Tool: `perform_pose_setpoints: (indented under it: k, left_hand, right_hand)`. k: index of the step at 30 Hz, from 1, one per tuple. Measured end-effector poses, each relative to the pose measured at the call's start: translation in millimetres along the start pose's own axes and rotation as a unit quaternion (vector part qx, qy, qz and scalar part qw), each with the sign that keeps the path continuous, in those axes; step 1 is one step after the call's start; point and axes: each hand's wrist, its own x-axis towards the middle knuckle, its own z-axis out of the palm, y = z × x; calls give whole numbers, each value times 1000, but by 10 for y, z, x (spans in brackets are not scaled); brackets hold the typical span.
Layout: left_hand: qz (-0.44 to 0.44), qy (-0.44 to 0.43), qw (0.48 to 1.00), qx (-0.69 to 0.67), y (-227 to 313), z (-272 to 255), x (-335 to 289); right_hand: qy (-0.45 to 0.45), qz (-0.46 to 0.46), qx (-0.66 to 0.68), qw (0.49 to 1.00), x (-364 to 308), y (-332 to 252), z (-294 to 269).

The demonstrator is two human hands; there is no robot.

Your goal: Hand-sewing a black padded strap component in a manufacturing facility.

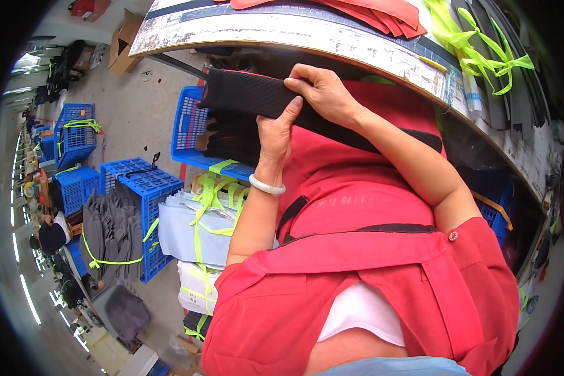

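A black mesh fabric piece (pixel 247 93) with a thin red line along its upper edge is stretched out over my lap. My left hand (pixel 274 136) is closed on its lower edge, thumb on top and the other fingers hidden underneath. At the upper edge, my right hand (pixel 326 94) pinches the same piece, its fingertips close to my left thumb. Black material continues from under my right forearm across the red apron (pixel 351 182). Left of my left hand, a blue crate (pixel 187 116) contains dark stacked pieces (pixel 229 135).
Ahead, a worn white table (pixel 282 28) carries red fabric pieces (pixel 382 14) and dark strips with neon-yellow ties (pixel 501 56). Tied pale bundles (pixel 182 225) stand beside my left arm. Further left are a blue crate (pixel 153 188), draped grey pieces (pixel 109 229) and a cardboard box (pixel 125 44).
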Motion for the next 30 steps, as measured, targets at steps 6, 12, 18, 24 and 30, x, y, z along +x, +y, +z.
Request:
perform_pose_setpoints:
  k: [6,12,18,24,30]
  left_hand:
    - [-35,44,997,-47,1,-168,75]
    - [-86,28,988,-128,96,-198,-18]
    - [-21,40,998,-35,-66,-204,-24]
    - [-67,40,992,-97,-109,-331,17]
    - [-157,10,987,-23,110,-542,94]
  right_hand:
    - [-46,72,23,996,-87,-62,-15]
    - [-52,108,20,993,-66,85,-42]
    - [-37,49,-53,997,-18,64,4]
    - [-79,74,-72,991,-33,49,4]
    - [-89,-13,-202,975,-108,40,-69]
